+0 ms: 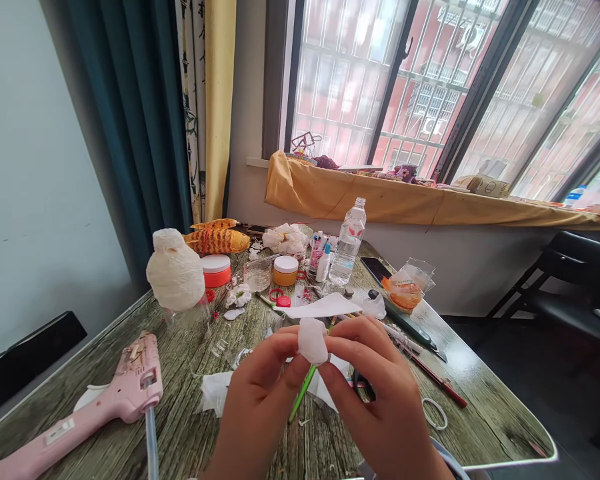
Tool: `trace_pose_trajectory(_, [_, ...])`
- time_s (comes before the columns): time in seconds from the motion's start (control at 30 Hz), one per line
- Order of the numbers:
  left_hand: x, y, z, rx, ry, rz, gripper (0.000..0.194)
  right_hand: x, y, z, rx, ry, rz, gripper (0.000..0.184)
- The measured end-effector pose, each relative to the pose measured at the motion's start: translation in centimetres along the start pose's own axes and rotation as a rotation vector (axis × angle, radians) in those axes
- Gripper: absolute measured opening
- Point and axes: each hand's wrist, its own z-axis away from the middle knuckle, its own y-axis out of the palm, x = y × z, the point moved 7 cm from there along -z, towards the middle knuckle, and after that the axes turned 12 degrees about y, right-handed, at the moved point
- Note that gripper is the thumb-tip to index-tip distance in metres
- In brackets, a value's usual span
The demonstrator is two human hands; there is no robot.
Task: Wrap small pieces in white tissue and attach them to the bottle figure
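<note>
"Two hands, one white piece (313, 341). Where does it sit relative to the grip?"

"Between the fingertips, centre of view, apparently raised off the bench (500, 430). Left hand (260, 393) meets its left edge; right hand (387, 393) meets its right edge."

"Long axis?"

"Roughly upright as seen, so about crosswise to the line joining the two hands. Slight lean: lower end toward the right hand. Upper edge stands free above the fingers."

"Which hand is nearer?"

"Neither, clearly. Both in contact. Right index finger reaches across to the edge, its thumb below; left thumb and fingers close in from the opposite side."

"State of each grip?"

"Left: pinched nearly closed, piece at the tips. Right: likewise, thumb and index finger drawn together at the opposite edge. Contact behind the piece is hidden; cannot tell how firmly either hand presses."

"Neighbours?"

"Green stick (304, 393) slants beneath and behind, upper end leaning toward the right-hand side. Cannot tell whether it touches the piece. White sheet (325, 306) lies just beyond the fingertips, running mostly sideways, thus crosswise to the piece. Pink glue gun (123, 397) well apart, on the left-hand side. White ring (446, 421) near the right wrist, outer side."

"Judgement?"

"Piece is shared evenly; its upper end is the accessible one, both side edges being covered by fingers."
</note>
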Motion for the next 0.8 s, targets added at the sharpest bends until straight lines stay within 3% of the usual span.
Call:
trace_pose_trajectory(0.2, [-0.2, 0.5, 0.1, 0.036, 0.015, 0.044, 0.01, 0.1, 0.2, 0.1, 0.02, -0.005, 0.034, 0.019])
trace_pose_trajectory(0.6, [0.8, 0.1, 0.3, -0.005, -0.051, 0.083, 0.016, -0.1, 0.0, 0.1, -0.005, 0.012, 0.032, 0.019])
trace_pose_trajectory(0.8, [0.7, -0.1, 0.5, 0.018, -0.039, 0.065, 0.013, -0.3, 0.4, 0.3, 0.072, 0.045, 0.055, 0.02])
